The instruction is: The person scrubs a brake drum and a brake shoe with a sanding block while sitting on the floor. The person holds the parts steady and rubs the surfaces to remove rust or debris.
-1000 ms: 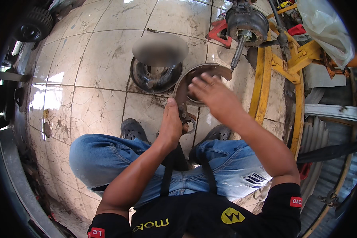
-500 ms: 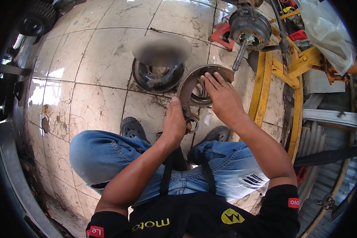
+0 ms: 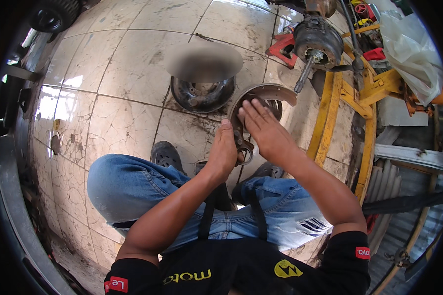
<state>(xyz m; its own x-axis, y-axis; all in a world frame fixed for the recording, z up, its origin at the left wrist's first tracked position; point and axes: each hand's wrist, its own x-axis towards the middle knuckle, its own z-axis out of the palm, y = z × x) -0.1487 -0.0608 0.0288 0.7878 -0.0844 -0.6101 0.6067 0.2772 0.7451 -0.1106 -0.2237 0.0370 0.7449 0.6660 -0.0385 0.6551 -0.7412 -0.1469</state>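
Observation:
A curved brown brake shoe [image 3: 279, 91] is held above the floor, its arc bending away from me and to the right. My left hand [image 3: 222, 153] is closed round the shoe's near left end, thumb on top and the other fingers mostly hidden behind it. A ring-shaped eye [image 3: 245, 156] shows at that end. My right hand [image 3: 267, 133] lies with its fingers stretched out along the shoe's inner side, not gripping. Through the curve shows a round metal ring [image 3: 275, 107], partly covered by the shoe and my hand.
A dark round drum-like part [image 3: 202, 98] sits on the tiled floor [image 3: 128, 64] ahead, partly blurred. A hub with a shaft [image 3: 320, 44] is at the far right, beside a red stand [image 3: 283, 49] and a yellow metal frame [image 3: 325, 118]. A tyre [image 3: 51, 17] stands far left.
My right hand has slid left and slightly nearer along the brake shoe, uncovering more of its right end. My left hand keeps its hold. The whole view has shifted slightly.

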